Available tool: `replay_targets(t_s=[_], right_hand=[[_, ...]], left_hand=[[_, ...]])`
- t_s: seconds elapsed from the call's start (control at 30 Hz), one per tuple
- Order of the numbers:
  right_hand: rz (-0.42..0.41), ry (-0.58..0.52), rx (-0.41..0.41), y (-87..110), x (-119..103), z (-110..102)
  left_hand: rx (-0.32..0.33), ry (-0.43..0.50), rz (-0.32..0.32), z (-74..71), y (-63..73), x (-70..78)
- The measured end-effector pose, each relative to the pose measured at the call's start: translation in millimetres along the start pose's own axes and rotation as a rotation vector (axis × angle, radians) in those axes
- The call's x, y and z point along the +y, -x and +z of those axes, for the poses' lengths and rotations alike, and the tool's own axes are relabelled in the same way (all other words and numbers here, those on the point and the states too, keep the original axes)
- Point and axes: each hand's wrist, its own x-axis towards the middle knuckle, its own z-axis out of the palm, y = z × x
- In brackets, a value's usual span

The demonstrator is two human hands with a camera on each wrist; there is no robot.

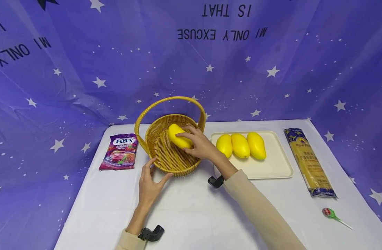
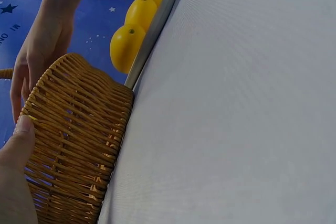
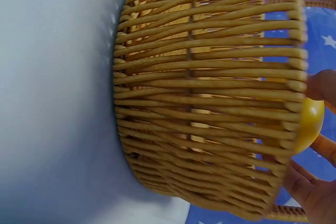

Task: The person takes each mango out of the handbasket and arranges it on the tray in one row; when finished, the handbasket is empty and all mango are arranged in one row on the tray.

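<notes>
A yellow mango (image 1: 179, 137) is in my right hand (image 1: 198, 143), held with thumb and fingers inside the round wicker basket (image 1: 166, 156). Through the basket's weave, the right wrist view shows part of that mango (image 3: 311, 124) beside the fingers. At the basket's near left side, my left hand (image 1: 149, 184) holds the rim, thumb and fingers spread along it. The left wrist view shows the left thumb (image 2: 20, 140) against the wicker side. Three more mangoes (image 1: 240, 146) lie side by side on a cream tray (image 1: 276, 166) right of the basket.
A purple FOX'S candy bag (image 1: 120, 152) lies left of the basket. Right of the tray are a long pasta packet (image 1: 310, 162) and a lollipop (image 1: 329, 212). The basket's tall handle (image 1: 170, 98) arches over its far side. A purple star-patterned cloth (image 1: 240, 86) hangs behind the white table (image 1: 191, 215).
</notes>
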Motion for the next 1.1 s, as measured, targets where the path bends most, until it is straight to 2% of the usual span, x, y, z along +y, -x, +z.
replay_targets(t_s=[0.23,0.47,0.87,1.1], right_hand=[[-0.041,-0.014,0.062,13.7,-4,-12],[-0.045,-0.016,0.089,24.8,-11,-26],[-0.131,0.006,0.229,52.6,-30,-74],[-0.148,0.049,0.347,75.3,-26,-104]], left_hand=[[0.025,0.010,0.015,1.3,0.5,-1.9],[0.041,0.017,0.039,2.1,0.0,-5.2],[0.038,0.021,0.035,2.1,-0.2,-2.8],[0.042,0.019,0.034,2.6,0.9,-2.4]])
